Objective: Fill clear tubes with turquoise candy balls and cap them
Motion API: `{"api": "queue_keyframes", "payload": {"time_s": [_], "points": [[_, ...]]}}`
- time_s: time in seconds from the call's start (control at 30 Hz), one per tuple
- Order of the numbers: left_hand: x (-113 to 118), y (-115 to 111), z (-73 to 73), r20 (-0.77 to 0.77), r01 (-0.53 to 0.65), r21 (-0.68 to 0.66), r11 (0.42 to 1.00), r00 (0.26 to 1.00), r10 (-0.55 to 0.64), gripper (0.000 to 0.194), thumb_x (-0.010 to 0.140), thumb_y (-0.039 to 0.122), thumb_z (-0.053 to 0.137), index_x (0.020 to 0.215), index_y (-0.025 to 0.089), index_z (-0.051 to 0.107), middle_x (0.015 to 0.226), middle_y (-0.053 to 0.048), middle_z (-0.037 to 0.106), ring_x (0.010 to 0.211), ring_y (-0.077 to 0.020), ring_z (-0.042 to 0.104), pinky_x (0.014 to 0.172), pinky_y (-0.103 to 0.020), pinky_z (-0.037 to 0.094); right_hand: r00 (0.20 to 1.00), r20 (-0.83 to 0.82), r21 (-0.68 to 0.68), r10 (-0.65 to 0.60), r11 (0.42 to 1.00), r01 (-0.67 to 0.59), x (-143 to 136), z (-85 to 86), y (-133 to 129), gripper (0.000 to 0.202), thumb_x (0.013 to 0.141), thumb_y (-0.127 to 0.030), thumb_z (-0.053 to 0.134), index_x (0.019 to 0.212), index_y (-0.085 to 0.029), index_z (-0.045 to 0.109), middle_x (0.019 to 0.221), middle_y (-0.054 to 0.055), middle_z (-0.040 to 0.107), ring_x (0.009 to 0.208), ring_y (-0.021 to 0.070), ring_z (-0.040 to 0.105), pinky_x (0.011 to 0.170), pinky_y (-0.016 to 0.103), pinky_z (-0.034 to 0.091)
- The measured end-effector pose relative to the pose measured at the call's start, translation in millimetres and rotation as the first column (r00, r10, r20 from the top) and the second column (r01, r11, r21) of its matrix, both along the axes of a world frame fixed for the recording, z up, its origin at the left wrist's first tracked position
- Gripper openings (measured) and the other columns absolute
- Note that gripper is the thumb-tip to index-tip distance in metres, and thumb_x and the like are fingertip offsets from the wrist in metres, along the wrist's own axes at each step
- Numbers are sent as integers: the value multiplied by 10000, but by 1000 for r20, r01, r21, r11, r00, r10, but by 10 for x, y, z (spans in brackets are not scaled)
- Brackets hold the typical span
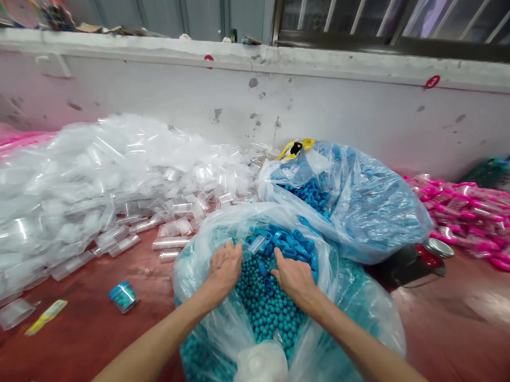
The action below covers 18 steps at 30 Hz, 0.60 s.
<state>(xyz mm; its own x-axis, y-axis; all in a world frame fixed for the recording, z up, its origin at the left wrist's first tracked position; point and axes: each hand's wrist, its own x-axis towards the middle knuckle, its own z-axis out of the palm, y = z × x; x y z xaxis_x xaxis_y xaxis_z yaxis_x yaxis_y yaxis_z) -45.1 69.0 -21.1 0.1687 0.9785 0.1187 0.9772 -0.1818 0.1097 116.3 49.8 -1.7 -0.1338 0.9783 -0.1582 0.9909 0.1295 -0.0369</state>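
Note:
A clear plastic bag (205,229) stands before me, holding small teal beads (272,312) with blue plastic pieces (291,244) at the far side. My left hand (226,267) rests by the bag's left inner side, back up, fingers stretched forward over the beads. A short clear tube (257,245) lies on the pile just right of its fingertips, seemingly apart. My right hand (294,274) is over the right part of the beads, index finger stretched toward the blue pieces and thumb apart. Neither hand shows anything held, though the undersides are hidden. A white knotted bundle (261,371) sits at the near rim.
Clear tubes (118,177) are heaped at left. A small cup of blue pieces (123,296) and a yellow strip (46,317) lie on the red table (90,336). Behind stands another bag (369,200) of blue pieces; right are a dark can (411,266) and pink packets (479,216).

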Motion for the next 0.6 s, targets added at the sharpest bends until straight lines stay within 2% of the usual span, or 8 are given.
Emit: {"api": "queue_keyframes", "payload": {"time_s": [0.1,0.17,0.27,0.37,0.43,0.53,0.6], "points": [[42,110,53,3,-35,-25,999,999,35,248,852,248,334,936,150,546,876,-91,589,773,-200,560,686,-297,409,996,78,11,43,999,-44,52,30,-5,472,817,-259,509,1230,-85,360,908,168,665,826,264,637,647,321,442],[59,179,77,8,-30,-35,999,999,31,249,852,268,338,941,148,538,857,-84,594,765,-198,566,672,-288,407,992,87,-12,88,996,-87,92,61,0,386,790,-245,546,1141,-117,450,901,145,671,837,253,635,657,302,437],[61,211,62,13,-4,-45,999,1000,4,235,845,288,363,946,163,535,856,-72,596,779,-192,568,679,-277,405,985,82,-33,151,988,-148,143,71,-26,269,743,-303,604,980,-193,538,864,82,683,816,227,638,649,268,432],[67,159,11,11,7,-31,999,1000,-6,210,834,249,385,960,166,531,908,-84,583,808,-191,564,695,-277,406,982,75,-8,176,984,-176,117,10,-95,191,763,-324,577,914,-211,555,824,69,682,774,220,640,627,266,432],[75,101,-1,9,2,-16,1000,1000,-2,203,830,229,388,957,166,534,933,-92,574,812,-194,561,699,-286,411,982,71,28,173,984,-176,65,-40,-133,123,800,-242,516,907,-199,559,808,83,675,744,222,640,613,275,432],[78,-25,54,3,6,6,1000,1000,-6,203,833,225,375,931,171,545,947,-98,568,851,-216,547,724,-316,414,986,51,72,159,984,-162,28,-62,-158,200,818,-100,402,916,-174,559,793,103,662,709,222,634,597,287,429],[86,-134,121,30,40,36,999,999,-41,223,842,231,351,902,175,559,954,-100,570,917,-238,526,770,-343,400,990,26,85,140,986,-142,67,-35,-163,251,825,-72,351,944,-166,551,811,107,653,715,224,629,606,292,425]]}}
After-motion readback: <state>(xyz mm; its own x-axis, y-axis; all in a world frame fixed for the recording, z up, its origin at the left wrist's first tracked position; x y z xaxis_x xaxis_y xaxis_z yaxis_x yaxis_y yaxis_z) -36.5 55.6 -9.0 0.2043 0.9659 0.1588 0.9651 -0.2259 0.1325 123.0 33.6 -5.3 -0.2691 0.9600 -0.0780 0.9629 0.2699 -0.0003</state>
